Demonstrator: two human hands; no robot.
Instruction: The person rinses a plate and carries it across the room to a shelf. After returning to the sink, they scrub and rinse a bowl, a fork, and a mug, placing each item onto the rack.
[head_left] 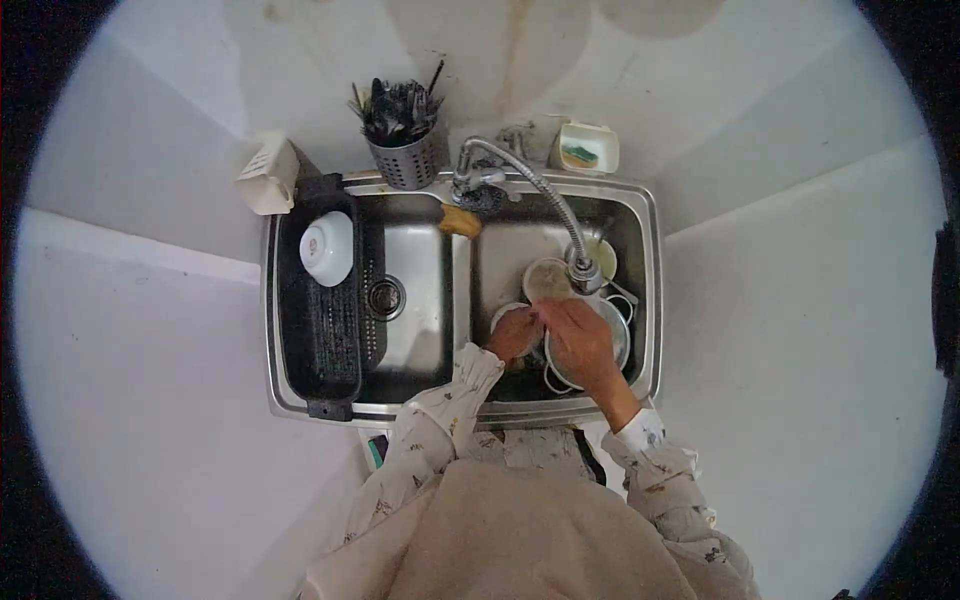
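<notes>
Both hands are over the right basin of a steel sink (462,300). My left hand (513,334) is closed around the edge of a pale bowl (497,318), which it partly covers. Just right of it, my right hand (580,340) reaches over a metal pot (617,335) with looped handles, its fingertips close to my left hand. Its fingers are bent together, and what they hold, if anything, is hidden. Beyond the hands sits a round bowl (546,279), below the head of a flexible faucet (584,274). Another bowl (603,258) lies behind the faucet head.
A black drying rack (334,350) with a white bowl (328,249) spans the left basin. A yellow cloth (460,221) hangs on the divider. Behind the sink are a cutlery holder (405,163), a sponge box (603,147) and a pale container (268,178).
</notes>
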